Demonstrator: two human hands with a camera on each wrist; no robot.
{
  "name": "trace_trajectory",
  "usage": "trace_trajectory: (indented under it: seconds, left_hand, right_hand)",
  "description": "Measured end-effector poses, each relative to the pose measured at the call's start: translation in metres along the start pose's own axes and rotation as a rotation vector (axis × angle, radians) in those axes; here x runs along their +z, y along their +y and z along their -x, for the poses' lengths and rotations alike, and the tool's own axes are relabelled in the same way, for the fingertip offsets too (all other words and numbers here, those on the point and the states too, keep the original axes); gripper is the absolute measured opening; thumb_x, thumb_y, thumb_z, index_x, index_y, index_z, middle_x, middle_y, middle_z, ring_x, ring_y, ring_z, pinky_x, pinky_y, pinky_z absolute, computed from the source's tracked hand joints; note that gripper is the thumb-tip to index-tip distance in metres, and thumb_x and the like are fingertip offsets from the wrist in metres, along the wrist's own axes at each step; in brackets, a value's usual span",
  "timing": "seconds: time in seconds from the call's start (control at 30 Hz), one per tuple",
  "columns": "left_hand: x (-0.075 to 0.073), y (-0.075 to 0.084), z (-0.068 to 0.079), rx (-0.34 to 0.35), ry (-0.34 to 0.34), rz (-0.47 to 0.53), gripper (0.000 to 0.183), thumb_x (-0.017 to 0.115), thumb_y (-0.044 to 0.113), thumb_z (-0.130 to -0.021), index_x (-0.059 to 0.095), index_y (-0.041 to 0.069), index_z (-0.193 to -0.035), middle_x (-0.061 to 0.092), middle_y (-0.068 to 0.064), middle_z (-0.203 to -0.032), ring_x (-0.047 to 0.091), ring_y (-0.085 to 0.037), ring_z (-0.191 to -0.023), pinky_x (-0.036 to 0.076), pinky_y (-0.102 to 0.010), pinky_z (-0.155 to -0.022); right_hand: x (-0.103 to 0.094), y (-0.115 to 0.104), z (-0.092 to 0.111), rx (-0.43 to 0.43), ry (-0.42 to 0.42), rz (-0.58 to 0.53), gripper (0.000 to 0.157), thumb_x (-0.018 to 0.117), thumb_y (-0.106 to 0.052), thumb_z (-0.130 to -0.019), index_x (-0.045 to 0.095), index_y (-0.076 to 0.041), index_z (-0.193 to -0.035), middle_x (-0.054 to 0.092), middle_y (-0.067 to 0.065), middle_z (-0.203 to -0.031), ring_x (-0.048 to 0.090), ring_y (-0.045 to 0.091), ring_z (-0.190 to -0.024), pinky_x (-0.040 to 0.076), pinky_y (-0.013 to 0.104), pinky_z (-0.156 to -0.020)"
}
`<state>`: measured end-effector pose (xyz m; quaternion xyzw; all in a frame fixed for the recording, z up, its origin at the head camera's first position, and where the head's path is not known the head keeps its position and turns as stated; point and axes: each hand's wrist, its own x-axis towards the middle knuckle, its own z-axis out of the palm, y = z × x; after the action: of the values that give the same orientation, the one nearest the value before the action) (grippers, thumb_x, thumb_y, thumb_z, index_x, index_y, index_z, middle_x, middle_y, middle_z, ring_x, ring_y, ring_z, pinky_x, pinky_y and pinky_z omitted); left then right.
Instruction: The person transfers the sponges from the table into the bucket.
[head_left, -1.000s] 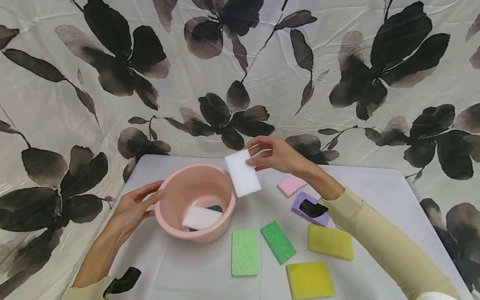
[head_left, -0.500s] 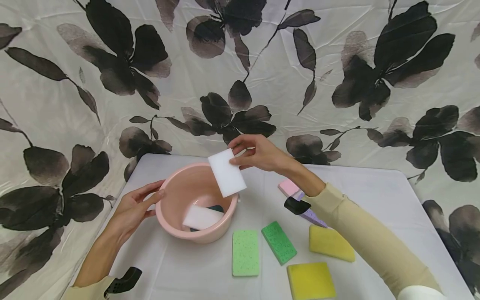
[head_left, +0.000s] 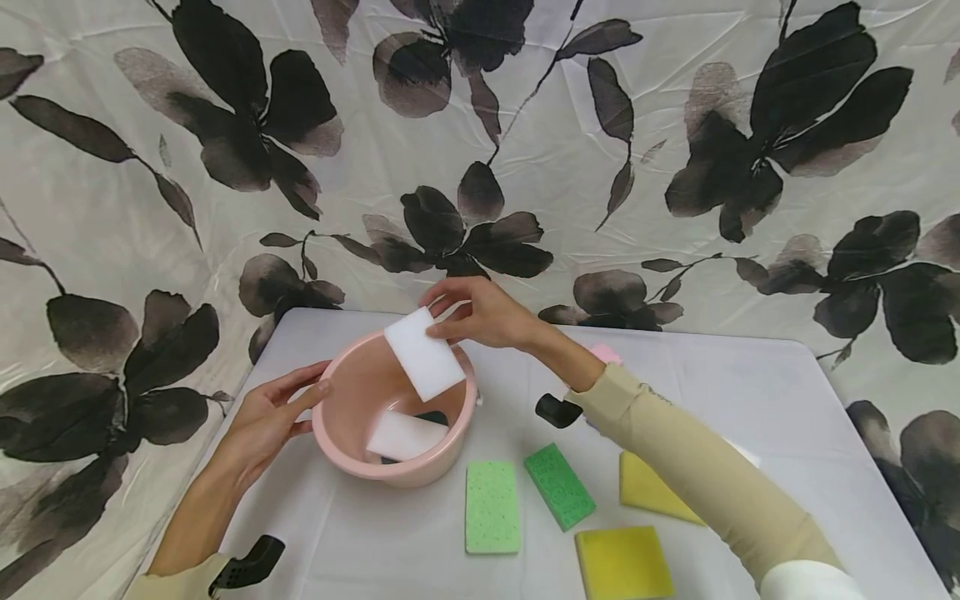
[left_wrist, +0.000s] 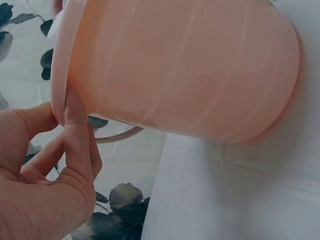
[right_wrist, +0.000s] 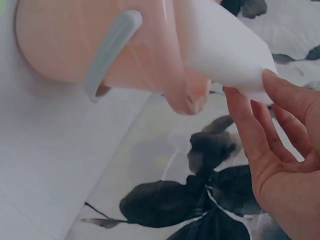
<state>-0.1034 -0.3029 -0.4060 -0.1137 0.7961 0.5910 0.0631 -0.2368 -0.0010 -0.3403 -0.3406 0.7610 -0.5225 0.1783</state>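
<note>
A pink bucket [head_left: 352, 461] stands on the white table, its handle [right_wrist: 111, 52] hanging at the side in the right wrist view. My left hand [head_left: 264, 421] pinches the bucket's rim on the left, thumb and fingers on either side of it in the left wrist view. With thumb and fingertips my right hand [head_left: 483, 314] pinches one corner of a white sponge [head_left: 424, 354], which is tilted over the bucket's opening. Inside the bucket lie another white sponge [head_left: 405, 435] and a dark item [head_left: 434, 417] partly hidden under it.
Right of the bucket lie a light green sponge [head_left: 492, 508], a darker green sponge [head_left: 559, 486] and two yellow sponges, one nearer [head_left: 624, 563]. My right sleeve [head_left: 675, 450] partly covers the other yellow one and a pink sponge [head_left: 605, 353]. Floral fabric [head_left: 450, 125] hangs behind the table.
My right hand has carried the white sponge leftward, from beside the bucket's right rim to over its opening. My left hand has stayed on the rim.
</note>
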Motion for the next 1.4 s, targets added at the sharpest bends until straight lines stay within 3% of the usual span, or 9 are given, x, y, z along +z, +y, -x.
trace_trajectory:
  seconds: [0.27,0.7,0.87,1.1,1.23,1.4]
  left_hand:
    - [0.0,0.0,0.0,0.005,-0.005,0.016,0.074,0.069,0.043,-0.098,0.044,0.005,-0.155,0.043,-0.012,-0.153,0.061,0.001,-0.104,0.059,-0.024,-0.082]
    - [-0.003,0.0,0.001,-0.022,0.008,0.021,0.076,0.069,0.045,-0.098,0.041,0.008,-0.157,0.039,-0.012,-0.157,0.06,0.002,-0.106,0.059,-0.023,-0.083]
    - [-0.003,0.0,0.0,-0.021,0.007,0.017,0.076,0.069,0.045,-0.098,0.041,0.007,-0.157,0.039,-0.013,-0.157,0.059,0.002,-0.107,0.059,-0.023,-0.084]
    - [-0.001,0.0,-0.002,-0.019,0.003,0.018,0.075,0.068,0.045,-0.098,0.042,0.006,-0.157,0.039,-0.015,-0.158,0.059,0.002,-0.108,0.058,-0.023,-0.085]
    - [0.0,0.0,-0.003,-0.024,0.002,0.03,0.073,0.068,0.042,-0.099,0.042,0.006,-0.157,0.039,-0.014,-0.158,0.059,0.002,-0.106,0.059,-0.023,-0.083]
    - [0.001,-0.001,-0.003,-0.026,-0.005,0.036,0.07,0.067,0.04,-0.1,0.042,0.007,-0.157,0.039,-0.013,-0.158,0.059,0.003,-0.105,0.059,-0.023,-0.082]
  right_hand:
    - [0.016,0.001,-0.012,-0.082,-0.006,0.151,0.033,0.078,0.001,-0.089,0.068,0.001,-0.121,0.071,0.015,-0.116,0.069,0.024,-0.107,0.057,0.026,-0.088]
    - [0.045,0.005,-0.028,-0.091,-0.072,0.302,0.033,0.077,0.001,-0.09,0.069,-0.002,-0.121,0.071,0.013,-0.11,0.068,0.022,-0.098,0.054,0.019,-0.086]
    - [0.056,0.008,-0.029,-0.097,-0.097,0.427,0.034,0.076,-0.001,-0.092,0.068,-0.003,-0.125,0.071,0.012,-0.115,0.069,0.021,-0.1,0.054,0.02,-0.087]
    - [0.071,0.016,-0.029,-0.119,-0.125,0.656,0.036,0.072,-0.002,-0.095,0.067,-0.008,-0.13,0.069,0.005,-0.123,0.062,0.018,-0.113,0.049,0.029,-0.101]
    - [0.079,0.022,-0.027,-0.158,-0.135,0.718,0.034,0.07,-0.001,-0.096,0.067,-0.009,-0.129,0.068,0.003,-0.128,0.061,0.017,-0.119,0.048,0.03,-0.104]
    - [0.088,0.027,-0.026,-0.202,-0.144,0.788,0.031,0.067,0.0,-0.097,0.068,-0.009,-0.126,0.067,0.003,-0.127,0.063,0.017,-0.114,0.049,0.024,-0.098]
